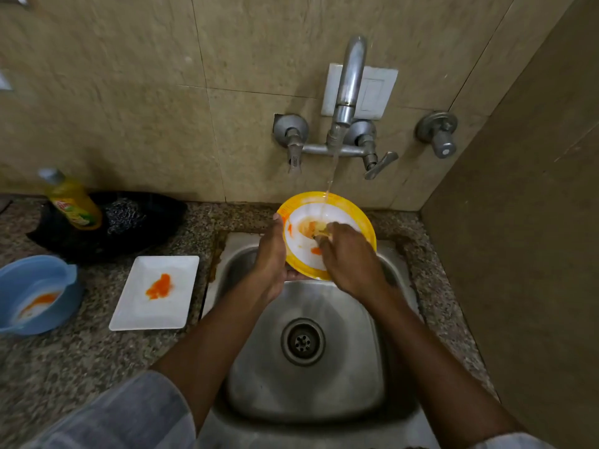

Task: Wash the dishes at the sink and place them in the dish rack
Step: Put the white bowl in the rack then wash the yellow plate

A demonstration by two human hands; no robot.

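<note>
A round plate (356, 218) with a yellow rim and white middle is tilted over the back of the steel sink (324, 384). Orange food smears show on it. My left hand (270, 257) grips its left edge from below. My right hand (346, 257) presses on the plate's face, fingers bent on the smeared spot; whether it holds a scrubber I cannot tell. Water runs from the tap (348, 89) onto the plate's top. A white square plate (155, 293) with an orange stain lies on the counter left of the sink.
A blue bowl (35, 293) with orange residue sits at the far left. Behind it stand a yellow dish-soap bottle (73, 202) and a black rack or tray (136, 228) holding a steel scourer (124, 213). A wall closes off the right side.
</note>
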